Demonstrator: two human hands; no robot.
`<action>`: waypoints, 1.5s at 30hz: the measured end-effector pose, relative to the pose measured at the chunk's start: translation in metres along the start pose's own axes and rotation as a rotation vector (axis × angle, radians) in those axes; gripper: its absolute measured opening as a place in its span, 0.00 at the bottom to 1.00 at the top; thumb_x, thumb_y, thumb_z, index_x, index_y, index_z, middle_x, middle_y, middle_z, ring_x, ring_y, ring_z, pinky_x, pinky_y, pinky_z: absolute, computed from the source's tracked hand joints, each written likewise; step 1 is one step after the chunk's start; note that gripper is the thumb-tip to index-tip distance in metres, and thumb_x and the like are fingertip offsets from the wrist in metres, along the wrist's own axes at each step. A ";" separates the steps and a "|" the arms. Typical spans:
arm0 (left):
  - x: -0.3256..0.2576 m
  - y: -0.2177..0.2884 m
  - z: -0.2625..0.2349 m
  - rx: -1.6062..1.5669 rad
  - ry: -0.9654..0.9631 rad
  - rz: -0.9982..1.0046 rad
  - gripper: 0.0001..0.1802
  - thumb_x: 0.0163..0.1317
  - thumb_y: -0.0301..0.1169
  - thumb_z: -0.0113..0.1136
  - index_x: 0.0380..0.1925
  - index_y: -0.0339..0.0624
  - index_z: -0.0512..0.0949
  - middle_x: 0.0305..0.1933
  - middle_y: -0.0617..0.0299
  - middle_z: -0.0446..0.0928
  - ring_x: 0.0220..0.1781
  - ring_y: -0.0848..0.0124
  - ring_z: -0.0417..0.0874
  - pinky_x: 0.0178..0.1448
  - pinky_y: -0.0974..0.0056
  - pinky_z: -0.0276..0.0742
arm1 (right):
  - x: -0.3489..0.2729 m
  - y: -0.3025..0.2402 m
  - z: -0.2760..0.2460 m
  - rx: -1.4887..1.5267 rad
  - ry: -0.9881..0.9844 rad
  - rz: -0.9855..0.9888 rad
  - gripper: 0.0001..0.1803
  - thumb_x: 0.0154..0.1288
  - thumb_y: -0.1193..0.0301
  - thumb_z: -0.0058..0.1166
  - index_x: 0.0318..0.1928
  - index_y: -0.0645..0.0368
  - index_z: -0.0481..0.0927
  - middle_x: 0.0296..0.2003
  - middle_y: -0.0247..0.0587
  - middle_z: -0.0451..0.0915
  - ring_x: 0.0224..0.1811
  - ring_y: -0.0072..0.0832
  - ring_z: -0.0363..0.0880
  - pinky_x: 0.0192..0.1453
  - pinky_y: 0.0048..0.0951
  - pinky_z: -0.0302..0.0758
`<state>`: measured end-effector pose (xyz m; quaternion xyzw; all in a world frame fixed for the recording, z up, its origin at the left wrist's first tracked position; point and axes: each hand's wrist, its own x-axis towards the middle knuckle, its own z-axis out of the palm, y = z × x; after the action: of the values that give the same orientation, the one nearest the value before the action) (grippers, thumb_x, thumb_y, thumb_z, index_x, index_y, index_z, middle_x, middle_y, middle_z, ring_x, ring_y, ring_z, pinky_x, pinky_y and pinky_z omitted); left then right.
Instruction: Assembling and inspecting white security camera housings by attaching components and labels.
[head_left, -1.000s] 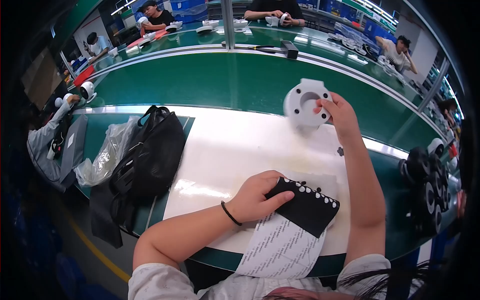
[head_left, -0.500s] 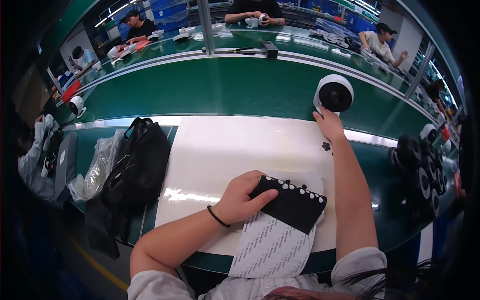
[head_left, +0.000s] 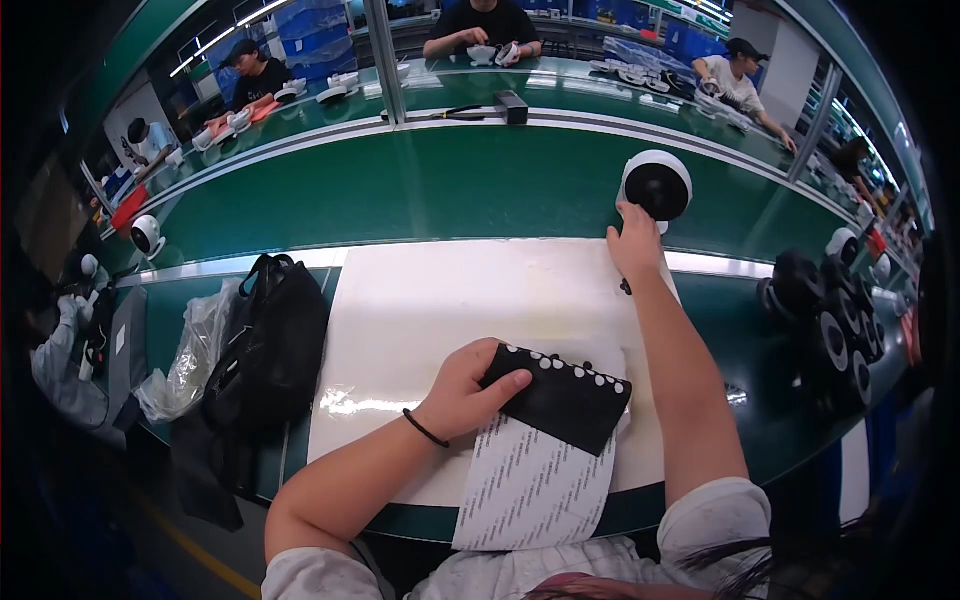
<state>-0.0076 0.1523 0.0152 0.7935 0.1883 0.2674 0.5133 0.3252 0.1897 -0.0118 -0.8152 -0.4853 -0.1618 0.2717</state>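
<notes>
My left hand [head_left: 462, 388] grips a black sticker sheet [head_left: 568, 408] folded back over its white printed backing paper [head_left: 535, 490], the thumb on top. White round gaps line the sheet's upper fold, and small dark pieces stick up behind it. On the far side of the white mat, my right hand [head_left: 636, 243] is closed at the lower left of a white device with a round black face [head_left: 658, 188]. Part of its stand is hidden by the fingers. A small black flower-shaped piece [head_left: 626, 286] shows beside my right wrist.
A black bag [head_left: 275, 345] and clear plastic wrap [head_left: 198, 340] lie left of the white mat [head_left: 430, 300]. Several black ring parts [head_left: 835, 325] are piled at right. Another white device [head_left: 147, 236] stands far left. Beyond the green belt [head_left: 450, 185], people work behind a metal rail.
The view has shifted, moving most of the scene left. My right hand has gone slightly farther forward at the white device's stand. My left hand still holds the sticker sheet.
</notes>
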 end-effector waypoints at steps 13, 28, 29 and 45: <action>-0.010 -0.010 0.006 -0.193 0.052 -0.038 0.11 0.57 0.34 0.56 0.34 0.36 0.73 0.31 0.62 0.70 0.35 0.73 0.72 0.41 0.70 0.68 | 0.004 0.051 -0.015 -0.244 0.464 -0.017 0.27 0.48 0.67 0.60 0.50 0.46 0.66 0.52 0.31 0.64 0.54 0.32 0.63 0.53 0.41 0.61; -0.004 0.002 0.000 -0.133 0.027 -0.046 0.09 0.55 0.32 0.58 0.32 0.37 0.76 0.36 0.58 0.73 0.37 0.68 0.75 0.42 0.67 0.70 | 0.034 0.095 -0.021 -0.436 0.421 0.003 0.23 0.55 0.66 0.57 0.52 0.43 0.67 0.52 0.29 0.61 0.57 0.29 0.57 0.60 0.38 0.51; -0.003 0.001 -0.001 -0.111 0.028 -0.022 0.09 0.55 0.31 0.58 0.32 0.37 0.76 0.36 0.59 0.73 0.37 0.68 0.75 0.42 0.67 0.70 | 0.034 0.097 -0.024 -0.470 0.445 -0.026 0.23 0.55 0.65 0.57 0.52 0.43 0.68 0.49 0.29 0.63 0.55 0.28 0.59 0.59 0.36 0.52; -0.005 -0.002 -0.002 -0.102 0.010 -0.027 0.10 0.54 0.30 0.58 0.32 0.35 0.75 0.37 0.58 0.73 0.36 0.70 0.75 0.39 0.68 0.70 | 0.041 0.127 -0.022 -0.340 0.537 0.313 0.25 0.56 0.52 0.53 0.51 0.47 0.65 0.49 0.34 0.66 0.56 0.32 0.62 0.58 0.40 0.53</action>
<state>-0.0128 0.1516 0.0128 0.7623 0.1876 0.2735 0.5558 0.4566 0.1571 -0.0094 -0.8417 -0.2319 -0.4049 0.2716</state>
